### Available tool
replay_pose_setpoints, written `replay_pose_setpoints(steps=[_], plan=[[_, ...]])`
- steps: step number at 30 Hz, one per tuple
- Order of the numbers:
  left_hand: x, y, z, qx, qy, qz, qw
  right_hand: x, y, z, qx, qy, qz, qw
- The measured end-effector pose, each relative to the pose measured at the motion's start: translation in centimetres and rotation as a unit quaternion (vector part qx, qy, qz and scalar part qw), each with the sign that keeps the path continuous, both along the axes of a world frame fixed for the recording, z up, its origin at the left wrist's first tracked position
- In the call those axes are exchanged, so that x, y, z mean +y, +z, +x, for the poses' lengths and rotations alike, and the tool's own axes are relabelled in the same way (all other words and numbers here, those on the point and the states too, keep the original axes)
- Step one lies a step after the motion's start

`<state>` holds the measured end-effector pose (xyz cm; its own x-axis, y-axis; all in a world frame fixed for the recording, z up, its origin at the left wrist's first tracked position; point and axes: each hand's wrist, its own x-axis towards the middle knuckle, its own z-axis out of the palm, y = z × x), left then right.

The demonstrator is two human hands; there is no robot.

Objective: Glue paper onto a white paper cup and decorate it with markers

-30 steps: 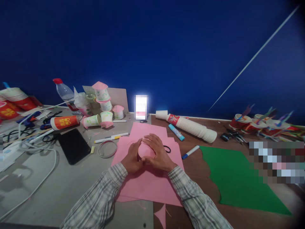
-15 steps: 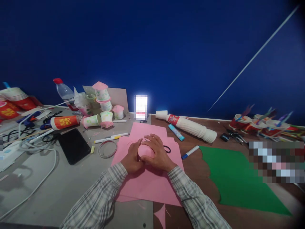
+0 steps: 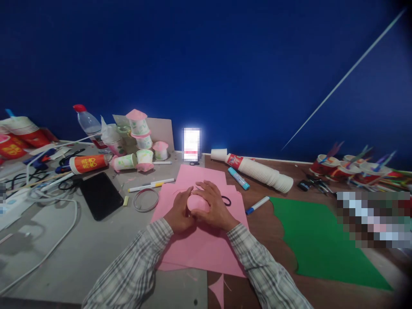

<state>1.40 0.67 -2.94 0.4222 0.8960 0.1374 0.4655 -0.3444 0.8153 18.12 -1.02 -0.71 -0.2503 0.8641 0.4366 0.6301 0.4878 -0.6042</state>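
Between my two hands is a round pink paper piece (image 3: 198, 203), held over the stacked pink paper sheets (image 3: 206, 253). My left hand (image 3: 180, 212) grips its left side, fingers close against the edge. From the right, my right hand (image 3: 212, 205) closes over it, with the thumb across its front and the fingers behind. What lies under the piece is hidden by my hands. A black scissors handle loop (image 3: 226, 200) shows just right of my right hand, on the pink paper; the rest of the scissors is covered.
A phone (image 3: 101, 196), a coiled wire ring (image 3: 146, 200) and pens (image 3: 151, 185) lie to the left. Behind them stand decorated paper cups (image 3: 140, 128). At right are a stack of white cups (image 3: 264, 174), a glue stick (image 3: 238, 178), a marker (image 3: 257, 205) and green paper (image 3: 322, 244).
Both hands stay closed around the round pink piece in nearly the same place. The whole view has shifted very slightly.
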Motion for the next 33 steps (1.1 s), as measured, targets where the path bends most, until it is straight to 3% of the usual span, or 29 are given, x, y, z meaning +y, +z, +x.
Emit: replay_pose_setpoints(steps=[33], plan=[[0.15, -0.09, 0.01, 0.010, -0.002, 0.011, 1.000, -0.01, -0.12, -0.18, 0.000, -0.007, 0.014, 1.000]])
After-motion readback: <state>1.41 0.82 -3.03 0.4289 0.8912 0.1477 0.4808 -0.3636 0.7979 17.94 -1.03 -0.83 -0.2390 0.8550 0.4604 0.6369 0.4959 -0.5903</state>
